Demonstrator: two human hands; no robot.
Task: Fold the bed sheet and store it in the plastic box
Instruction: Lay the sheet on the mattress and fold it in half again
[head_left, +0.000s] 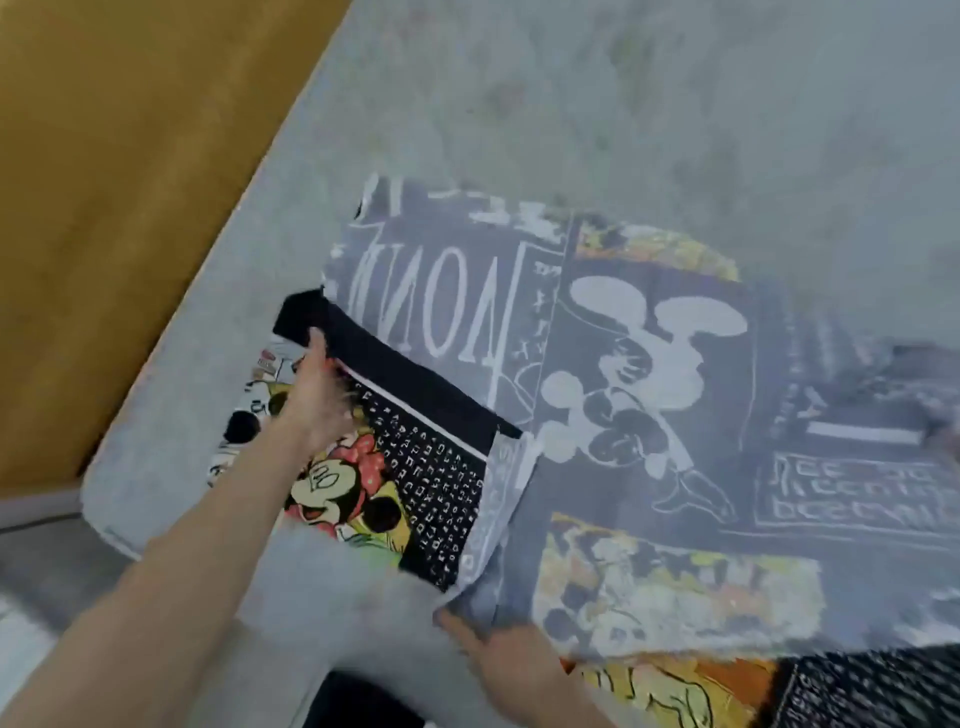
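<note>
A bed sheet (623, 374) with a cartoon-mouse print lies partly folded on a grey mattress (571, 104). Most of it shows its faded grey reverse side, while the bright printed side shows at the lower left. My left hand (317, 395) reaches out and pinches a dark corner of the sheet at its far left end. My right hand (498, 665) grips the near edge of the folded-over layer from underneath at the bottom centre. No plastic box is in view.
An ochre floor or carpet (119, 182) runs along the left side of the mattress. The mattress corner (104, 499) sits at the lower left, with a grey surface (36, 551) below it. The frame is motion-blurred.
</note>
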